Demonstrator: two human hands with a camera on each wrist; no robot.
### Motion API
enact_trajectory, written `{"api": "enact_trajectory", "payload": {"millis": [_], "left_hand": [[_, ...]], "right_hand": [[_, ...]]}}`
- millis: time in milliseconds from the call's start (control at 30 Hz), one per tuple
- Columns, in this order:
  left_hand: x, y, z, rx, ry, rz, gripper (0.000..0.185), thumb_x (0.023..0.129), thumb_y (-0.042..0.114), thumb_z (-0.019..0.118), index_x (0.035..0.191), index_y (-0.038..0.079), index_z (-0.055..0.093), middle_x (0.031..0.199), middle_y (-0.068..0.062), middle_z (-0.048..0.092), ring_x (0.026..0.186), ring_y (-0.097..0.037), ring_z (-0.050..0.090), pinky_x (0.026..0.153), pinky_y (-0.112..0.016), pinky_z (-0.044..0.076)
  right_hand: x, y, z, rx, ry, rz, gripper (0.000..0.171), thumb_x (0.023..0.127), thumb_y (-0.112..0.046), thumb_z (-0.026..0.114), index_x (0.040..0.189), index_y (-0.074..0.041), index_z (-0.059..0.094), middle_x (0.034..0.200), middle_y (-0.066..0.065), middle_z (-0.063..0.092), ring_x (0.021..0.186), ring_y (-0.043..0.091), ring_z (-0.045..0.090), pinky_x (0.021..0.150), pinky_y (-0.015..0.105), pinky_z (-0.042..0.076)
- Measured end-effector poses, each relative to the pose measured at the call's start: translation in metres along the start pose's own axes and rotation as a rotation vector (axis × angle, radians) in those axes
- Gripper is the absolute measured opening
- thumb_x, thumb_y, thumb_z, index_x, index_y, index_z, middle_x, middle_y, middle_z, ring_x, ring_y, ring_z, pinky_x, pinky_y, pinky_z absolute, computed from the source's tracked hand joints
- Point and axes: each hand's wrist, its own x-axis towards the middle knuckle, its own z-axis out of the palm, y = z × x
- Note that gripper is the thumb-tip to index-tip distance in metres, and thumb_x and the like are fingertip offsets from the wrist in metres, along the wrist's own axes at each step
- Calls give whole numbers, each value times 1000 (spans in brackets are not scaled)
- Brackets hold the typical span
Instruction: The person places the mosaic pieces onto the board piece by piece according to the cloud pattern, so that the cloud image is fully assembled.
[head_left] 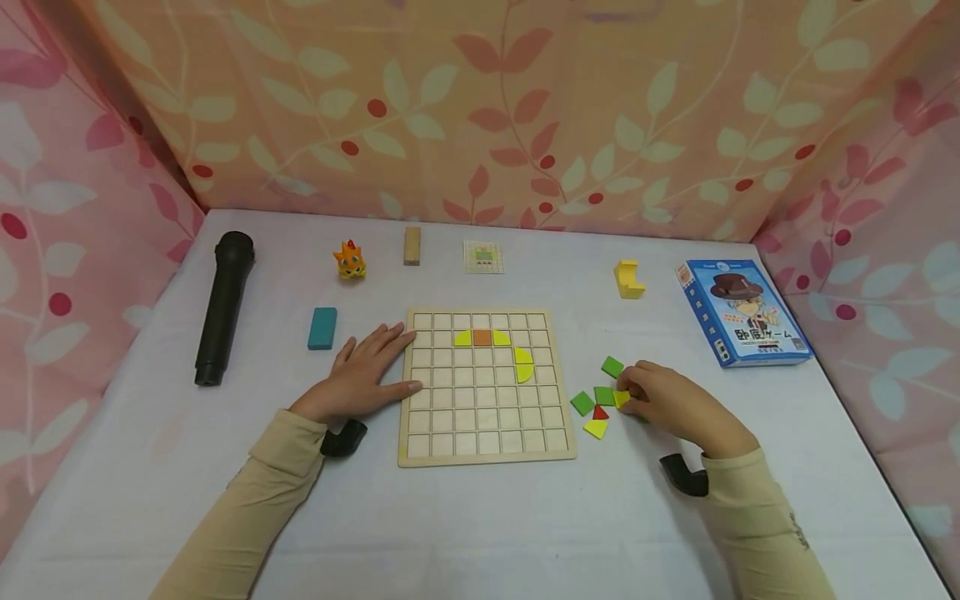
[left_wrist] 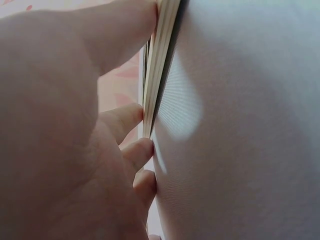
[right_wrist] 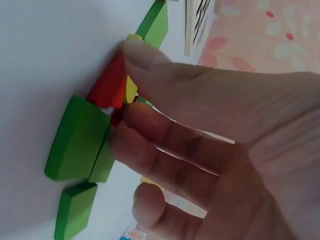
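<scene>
A square wooden grid board (head_left: 480, 417) lies in the middle of the table. Toward its top, an orange square (head_left: 482, 337) sits between two yellow curved pieces; two more yellow curved pieces (head_left: 523, 365) form a half circle near the right side. My left hand (head_left: 362, 379) rests against the board's left edge, fingers extended, fingertips at the wooden rim (left_wrist: 159, 65) in the left wrist view. Right of the board, my right hand (head_left: 671, 402) pinches a small yellow piece (right_wrist: 131, 87) between thumb and forefinger. Around it lie several green pieces (right_wrist: 77, 137) and red ones (right_wrist: 107, 85).
A loose yellow piece (head_left: 596, 428) lies near the board's right edge. Behind stand a teal block (head_left: 322, 328), orange toy figure (head_left: 350, 261), wooden block (head_left: 412, 247), pattern card (head_left: 483, 257) and yellow notched block (head_left: 628, 280). A black microphone (head_left: 224, 308) lies left, a blue game box (head_left: 742, 312) right.
</scene>
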Motion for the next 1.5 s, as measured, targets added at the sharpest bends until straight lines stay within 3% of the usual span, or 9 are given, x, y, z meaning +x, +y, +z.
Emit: {"api": "enact_trajectory", "payload": {"millis": [233,567,800,1000,1200,1367,1500], "left_hand": [[1,-2,2,-3,3,10,77,91,48,60,152,14,27,159,-12,18,147,-35,8,111,-64,-1],[0,-1,0,-9,3,1,77,91,48,60,152,14,27,159,-12,19,147,-35,8,111,-64,-1],[0,-1,0,-7,8,-6,77,90,46,61,152,15,27,159,-11,18,147,-34,8,111,-63,-2],[-1,0,-1,-14,11,-3,76,91,45,61,152,14,28,159,-12,19,147,-35,8,111,-63,-2],[-2,1,-2,-19,8,2,76,91,45,62,152,14,28,159,-12,19,147,-34,8,112,-63,-2],[-3,2,-1,-26,22,11,76,90,45,62,152,13,29,159,-12,20,147,-35,9,111,-63,-1],[-4,2,0,-30,25,17,77,90,46,61,152,13,29,159,-13,20,147,-35,9,111,-63,-1]], "right_hand": [[8,-1,2,20,6,7,18,86,-14,72,102,-8,63,92,3,56,82,18,52,75,35,50],[20,-7,1,57,-2,16,16,88,-10,70,100,-8,59,89,3,55,77,16,52,66,28,47],[21,-7,2,35,5,10,22,87,-10,70,107,-6,62,95,3,58,81,17,53,73,33,53],[22,-11,-3,74,-12,19,18,87,-8,69,102,-7,58,87,3,56,77,17,53,65,28,49],[23,-17,-11,22,41,-60,19,89,-5,67,107,-7,62,88,2,58,77,16,52,70,30,50],[34,-32,-16,58,93,-124,26,91,-5,63,117,-11,64,95,3,57,81,16,52,72,30,52],[47,-50,-19,68,149,-227,24,91,-5,63,114,-10,66,96,3,59,81,16,53,74,31,52]]}}
